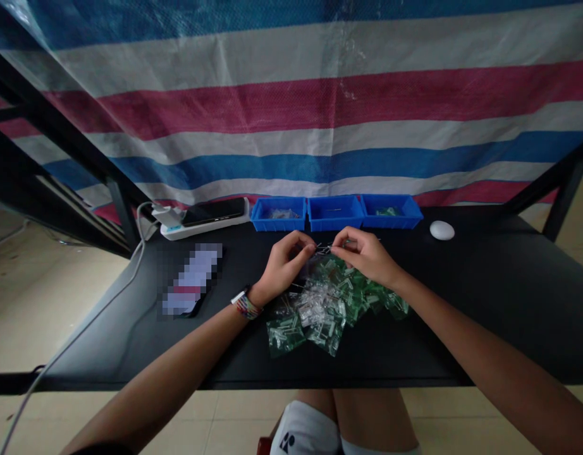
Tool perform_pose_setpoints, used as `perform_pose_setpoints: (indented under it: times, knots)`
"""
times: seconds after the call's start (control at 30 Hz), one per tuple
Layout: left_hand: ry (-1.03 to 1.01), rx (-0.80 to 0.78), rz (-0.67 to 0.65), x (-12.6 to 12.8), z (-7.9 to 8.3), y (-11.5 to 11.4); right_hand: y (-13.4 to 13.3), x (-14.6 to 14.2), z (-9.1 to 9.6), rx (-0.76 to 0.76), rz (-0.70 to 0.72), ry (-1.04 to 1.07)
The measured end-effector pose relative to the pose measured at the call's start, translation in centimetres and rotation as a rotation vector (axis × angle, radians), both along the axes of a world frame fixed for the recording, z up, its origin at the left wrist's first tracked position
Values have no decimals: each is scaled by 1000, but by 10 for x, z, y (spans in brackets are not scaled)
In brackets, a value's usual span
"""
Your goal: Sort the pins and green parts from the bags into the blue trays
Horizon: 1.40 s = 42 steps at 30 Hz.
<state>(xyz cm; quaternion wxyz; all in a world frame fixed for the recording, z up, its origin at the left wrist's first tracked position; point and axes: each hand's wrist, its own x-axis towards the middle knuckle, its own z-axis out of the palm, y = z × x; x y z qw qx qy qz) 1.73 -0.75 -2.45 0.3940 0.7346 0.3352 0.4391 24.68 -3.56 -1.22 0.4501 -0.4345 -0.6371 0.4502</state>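
My left hand (288, 262) and my right hand (366, 254) face each other over the middle of the black table, thumb and fingers pinched on both. Between their fingertips show several thin silvery metal pins (324, 249), too small to tell their exact kind. Just below the hands lies a heap of small clear and green plastic bags (348, 291) with small pale and metal pieces inside. Two green-tinted bags (285, 335) reach toward the front edge. A bracelet (246, 304) is round my left wrist.
Three blue bins (336, 215) stand in a row at the back; the outer two hold small bagged pieces. Left of them, a dark phone (214, 212) rests on a white power strip (203, 229). Another phone (194, 281) lies nearer. A white mouse-shaped object (442, 230) sits right.
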Motion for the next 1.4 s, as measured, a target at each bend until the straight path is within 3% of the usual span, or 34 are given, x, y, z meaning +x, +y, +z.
perform_pose_setpoints:
  times: [0.3,0.53,0.73,1.17,1.4]
  knots:
    - [31,-48,-62,1,0,4,-2,-2,-7,96,-21,-47]
    - [-51,14,-16,3,8,1,1,7,6,65,-59,89]
    - [-57,116,25,-1,14,0,-4,2,8,43,-13,33]
    - [-46,72,-35,2,16,-4,-8,-1,7,26,21,27]
    - [-48,-28,-29,-3,13,2,-11,-3,7,276,-69,-122]
